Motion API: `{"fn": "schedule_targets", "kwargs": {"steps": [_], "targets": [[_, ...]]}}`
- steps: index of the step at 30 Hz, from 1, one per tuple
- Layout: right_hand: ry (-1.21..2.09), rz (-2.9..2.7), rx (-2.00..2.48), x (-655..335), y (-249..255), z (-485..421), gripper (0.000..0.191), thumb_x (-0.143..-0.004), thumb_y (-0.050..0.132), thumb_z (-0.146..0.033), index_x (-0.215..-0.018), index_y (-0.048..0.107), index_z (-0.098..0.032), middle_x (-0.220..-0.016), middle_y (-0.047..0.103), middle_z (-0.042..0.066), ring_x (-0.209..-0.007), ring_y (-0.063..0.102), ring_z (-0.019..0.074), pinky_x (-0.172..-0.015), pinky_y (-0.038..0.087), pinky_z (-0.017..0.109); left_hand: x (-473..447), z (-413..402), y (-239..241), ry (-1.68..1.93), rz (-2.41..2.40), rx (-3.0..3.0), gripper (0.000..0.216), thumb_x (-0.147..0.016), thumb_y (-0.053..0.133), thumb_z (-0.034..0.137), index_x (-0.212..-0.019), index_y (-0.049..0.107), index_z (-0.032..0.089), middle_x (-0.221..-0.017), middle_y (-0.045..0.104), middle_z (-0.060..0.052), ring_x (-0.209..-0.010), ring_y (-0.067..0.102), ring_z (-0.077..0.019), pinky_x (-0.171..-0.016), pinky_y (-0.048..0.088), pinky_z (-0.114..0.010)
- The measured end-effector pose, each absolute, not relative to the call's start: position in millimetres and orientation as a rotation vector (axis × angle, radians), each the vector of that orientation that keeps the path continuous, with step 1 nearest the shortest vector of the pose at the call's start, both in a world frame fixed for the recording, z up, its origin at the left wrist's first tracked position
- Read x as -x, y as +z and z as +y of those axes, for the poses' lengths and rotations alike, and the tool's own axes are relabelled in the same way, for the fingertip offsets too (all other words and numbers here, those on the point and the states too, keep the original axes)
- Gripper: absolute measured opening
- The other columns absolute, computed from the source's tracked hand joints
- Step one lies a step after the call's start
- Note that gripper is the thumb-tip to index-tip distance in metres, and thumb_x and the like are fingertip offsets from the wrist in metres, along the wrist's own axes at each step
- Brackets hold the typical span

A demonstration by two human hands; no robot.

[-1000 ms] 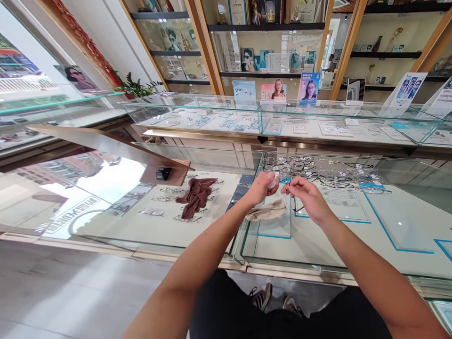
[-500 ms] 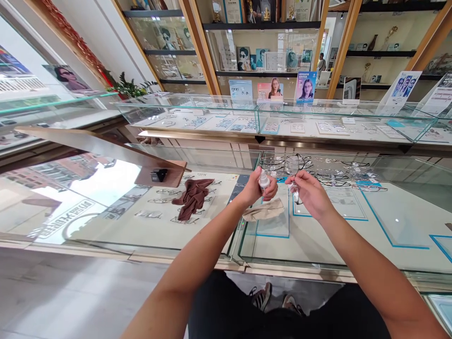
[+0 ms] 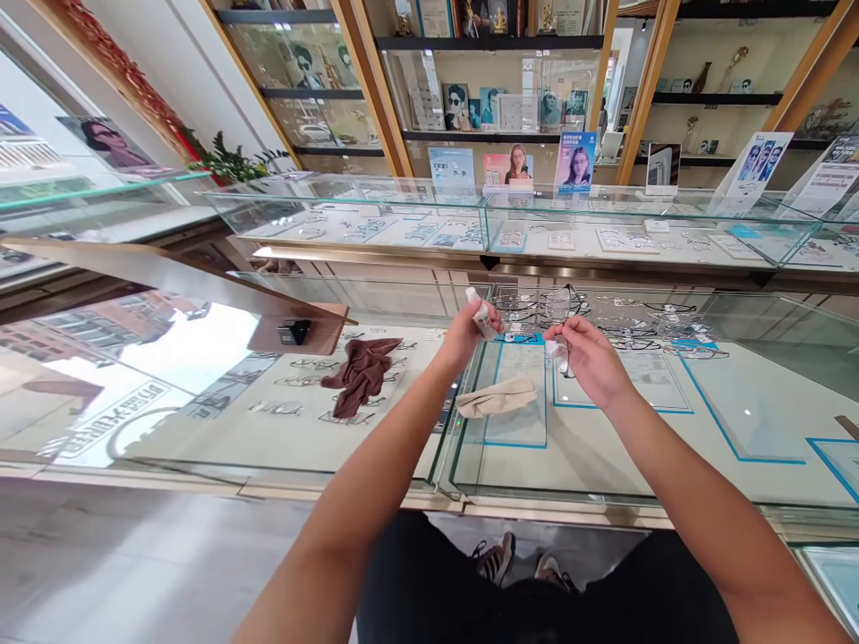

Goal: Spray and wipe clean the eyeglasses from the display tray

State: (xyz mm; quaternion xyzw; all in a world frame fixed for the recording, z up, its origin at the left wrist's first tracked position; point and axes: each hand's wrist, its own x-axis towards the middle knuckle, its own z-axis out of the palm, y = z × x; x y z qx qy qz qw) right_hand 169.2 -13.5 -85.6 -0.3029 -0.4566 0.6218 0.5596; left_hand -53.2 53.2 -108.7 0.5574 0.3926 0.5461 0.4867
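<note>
My left hand (image 3: 468,333) is wrapped round a small white spray bottle (image 3: 481,317), its top tilted up to the left. In the fingers of my right hand (image 3: 591,358) is a pair of eyeglasses (image 3: 557,302); one lens stands up above the fingertips, against a background of other frames. A white tag or wrapping (image 3: 554,349) shows at the right fingertips. Below the two hands a folded beige cloth (image 3: 497,398) lies on the glass counter (image 3: 570,465). To the left, a crumpled brown cloth (image 3: 362,371) rests on the neighbouring glass top.
Rows of eyeglass frames (image 3: 634,333) sit beyond my right hand. A raised wooden panel (image 3: 295,326) with a black fitting juts in at the left. Across the back runs another glass display case (image 3: 416,228), with upright advert cards (image 3: 577,163) on top.
My left hand has moved a little left and up, away from the right hand, and the bottle has tipped leftward. The right hand still holds the eyeglasses in nearly the same place.
</note>
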Motion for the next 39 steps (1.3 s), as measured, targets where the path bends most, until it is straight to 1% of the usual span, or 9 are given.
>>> {"fn": "schedule_targets", "kwargs": {"steps": [3, 7, 19, 23, 25, 27, 31, 35, 39], "targets": [[1.458, -1.072, 0.717, -172.0, -85.3, -10.7, 0.031, -0.072, 0.086, -0.043, -0.075, 0.06, -0.026, -0.085, 0.073, 0.0, -0.086, 0.061, 0.0174, -0.072, 0.043, 0.03, 78.0, 79.0, -118.1, 1.502, 1.295, -1.299, 0.02, -0.08, 0.052, 0.042, -0.085, 0.051, 0.023, -0.089, 0.061, -0.004, -0.084, 0.058, -0.0195, -0.08, 0.048, -0.033], [1.431, -1.075, 0.737, -174.0, -87.4, -6.5, 0.031, -0.072, 0.085, -0.043, -0.077, 0.059, -0.027, -0.085, 0.072, 0.0, -0.087, 0.062, 0.0184, -0.074, 0.044, 0.032, 107.1, 101.4, -138.8, 1.56, 1.563, -1.234, 0.02, -0.075, 0.057, 0.025, -0.094, 0.05, 0.024, -0.095, 0.059, -0.003, -0.091, 0.057, -0.0194, -0.091, 0.046, -0.035], [1.423, -1.064, 0.758, -175.4, -89.8, -1.8, 0.031, -0.073, 0.085, -0.043, -0.077, 0.059, -0.027, -0.084, 0.072, -0.001, -0.087, 0.064, 0.0183, -0.074, 0.046, 0.032, 127.6, 112.0, -169.0, 1.388, 1.82, -1.311, 0.019, -0.072, 0.07, 0.019, -0.087, 0.058, 0.021, -0.091, 0.066, -0.007, -0.096, 0.064, -0.0279, -0.094, 0.047, -0.043], [1.422, -1.064, 0.744, -175.8, -88.6, -1.9, 0.031, -0.073, 0.085, -0.042, -0.076, 0.058, -0.027, -0.083, 0.073, -0.001, -0.086, 0.064, 0.0181, -0.072, 0.046, 0.031, 127.9, 107.4, -156.4, 1.57, 1.904, -1.273, 0.037, -0.072, 0.076, 0.024, -0.102, 0.055, 0.023, -0.111, 0.063, -0.009, -0.115, 0.06, -0.0285, -0.102, 0.045, -0.042], [1.422, -1.059, 0.737, -176.3, -87.8, -1.9, 0.031, -0.073, 0.085, -0.042, -0.077, 0.058, -0.027, -0.083, 0.073, -0.001, -0.084, 0.063, 0.0176, -0.072, 0.046, 0.031, 128.8, 102.9, -144.8, 1.756, 1.941, -1.258, 0.028, -0.08, 0.069, 0.025, -0.102, 0.052, 0.024, -0.116, 0.058, -0.008, -0.121, 0.055, -0.0258, -0.109, 0.041, -0.04], [1.418, -1.054, 0.731, -176.7, -87.0, -2.2, 0.031, -0.073, 0.085, -0.042, -0.077, 0.058, -0.027, -0.083, 0.072, -0.001, -0.082, 0.063, 0.017, -0.072, 0.045, 0.031, 127.4, 96.4, -132.0, 1.994, 1.888, -1.294, 0.012, -0.084, 0.059, 0.022, -0.091, 0.048, 0.023, -0.102, 0.056, -0.004, -0.109, 0.056, -0.0222, -0.106, 0.042, -0.037], [1.419, -1.051, 0.723, -177.0, -85.6, -3.0, 0.033, -0.072, 0.087, -0.042, -0.077, 0.059, -0.026, -0.083, 0.072, -0.001, -0.083, 0.062, 0.0161, -0.072, 0.044, 0.03, 110.4, 77.8, -110.8, 2.116, 1.513, -1.52, 0.012, -0.083, 0.053, 0.023, -0.078, 0.042, 0.023, -0.079, 0.047, 0.0, -0.078, 0.048, -0.0165, -0.083, 0.043, -0.031], [1.411, -1.045, 0.72, -177.1, -84.2, -3.8, 0.03, -0.072, 0.086, -0.041, -0.076, 0.06, -0.026, -0.082, 0.072, -0.001, -0.083, 0.062, 0.0169, -0.072, 0.044, 0.03, 85.5, 56.9, -98.5, 1.885, 1.291, -1.727, 0.01, -0.078, 0.054, 0.025, -0.074, 0.045, 0.023, -0.074, 0.048, 0.0, -0.073, 0.045, -0.017, -0.076, 0.04, -0.031], [1.412, -1.012, 0.718, -177.2, -82.3, -4.5, 0.028, -0.068, 0.088, -0.037, -0.073, 0.062, -0.026, -0.081, 0.074, -0.001, -0.082, 0.061, 0.0164, -0.07, 0.042, 0.029, 70.4, 41.2, -93.7, 1.296, 1.176, -2.023, 0.007, -0.072, 0.057, 0.024, -0.07, 0.052, 0.022, -0.072, 0.053, -0.001, -0.074, 0.047, -0.0179, -0.076, 0.039, -0.031]]}}
